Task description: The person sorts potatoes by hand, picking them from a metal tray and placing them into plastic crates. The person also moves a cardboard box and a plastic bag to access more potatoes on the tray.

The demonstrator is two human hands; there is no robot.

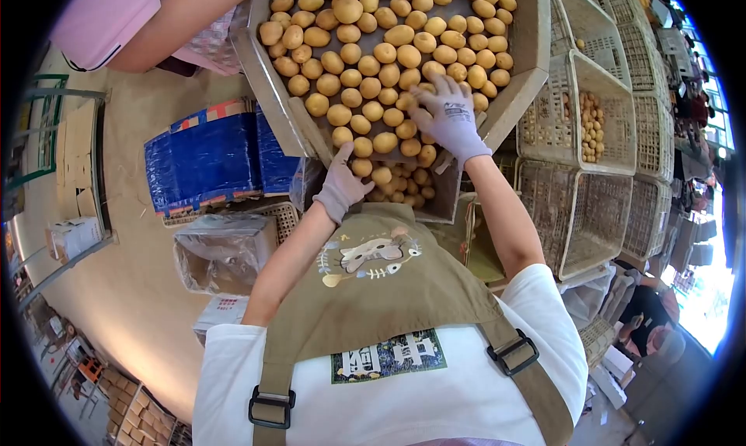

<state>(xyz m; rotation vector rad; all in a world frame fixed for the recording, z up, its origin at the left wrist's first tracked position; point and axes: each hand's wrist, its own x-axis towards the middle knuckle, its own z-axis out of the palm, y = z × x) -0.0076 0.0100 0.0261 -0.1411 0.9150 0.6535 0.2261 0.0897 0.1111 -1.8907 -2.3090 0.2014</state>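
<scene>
Many small yellow potatoes [385, 53] lie spread over a sorting table [517, 108] with raised sides. My right hand [451, 118], in a pale glove, reaches over the potatoes at the table's right near end. Its fingers are spread and somewhat blurred, touching or just above several potatoes. My left hand [343, 186], also gloved, is at the table's near left corner, with a finger stretched forward and the thumb out to the right. I see nothing held in it. Between my hands, more potatoes sit lower in a bin [441, 201] close against my apron.
White plastic crates [575, 174] are stacked at the right, one with potatoes inside. At the left are a blue-wrapped box [203, 162] and a plastic-lined carton [225, 252]. Another person's arm [183, 19] extends over the table's far left side.
</scene>
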